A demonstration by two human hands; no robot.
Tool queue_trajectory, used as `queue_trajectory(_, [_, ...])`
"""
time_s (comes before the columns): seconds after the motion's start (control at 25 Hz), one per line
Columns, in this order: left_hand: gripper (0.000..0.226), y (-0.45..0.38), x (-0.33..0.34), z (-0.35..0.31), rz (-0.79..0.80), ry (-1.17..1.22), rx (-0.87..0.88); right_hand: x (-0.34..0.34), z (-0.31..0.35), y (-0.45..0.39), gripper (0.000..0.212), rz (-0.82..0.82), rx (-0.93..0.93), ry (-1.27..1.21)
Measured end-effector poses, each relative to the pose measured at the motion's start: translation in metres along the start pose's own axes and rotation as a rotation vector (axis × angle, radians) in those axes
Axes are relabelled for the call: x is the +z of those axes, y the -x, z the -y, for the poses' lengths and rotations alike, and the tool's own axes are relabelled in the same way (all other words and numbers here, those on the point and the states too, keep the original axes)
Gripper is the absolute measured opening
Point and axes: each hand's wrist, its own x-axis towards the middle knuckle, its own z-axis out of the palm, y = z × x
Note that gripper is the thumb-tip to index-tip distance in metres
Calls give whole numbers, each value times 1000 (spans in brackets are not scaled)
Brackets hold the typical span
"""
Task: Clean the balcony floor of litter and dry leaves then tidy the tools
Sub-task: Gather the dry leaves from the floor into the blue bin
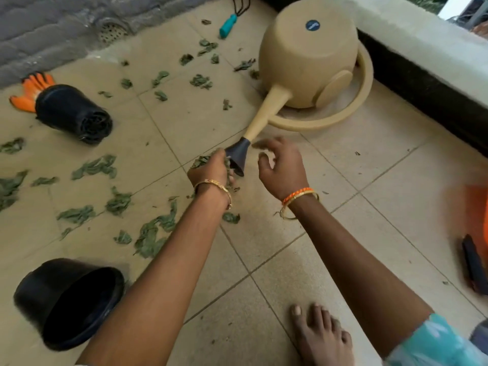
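The left hand [211,170] grips a clump of leaves [97,166] beside the can's spout [237,157]; the right hand [281,167] hovers loosely spread, empty; more lie across the tiles [343,180], likely light, brittle, best gathered in handfuls.

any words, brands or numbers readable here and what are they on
Blue round sticker on the tan watering can: pale marks on it, too blurred to read.
No other text, label or number shows on the black pots, the teal-handled fork or the floor tiles.
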Motion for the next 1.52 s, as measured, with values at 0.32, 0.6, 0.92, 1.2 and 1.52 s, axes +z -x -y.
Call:
queue_trajectory(0.32, [12,-35,-27,4,57,-39,-128,57,0,-56,46,372,-221,585])
queue_trajectory(0.6, [14,-44,-26,26,185,-91,-228,19,-29,-30,31,318,-77,551])
queue_trajectory(0.92, [18,-35,-21,44,296,-155,-272,-10,-59,-23,27,217,15,536])
queue_trajectory(1.2, [15,-40,-30,38,283,-196,-240,41,-57,-54,40,322,-79,543])
queue_trajectory(1.52, [36,-43,-55,28,277,-178,-235,66,-93,-57,24,110,-129,535])
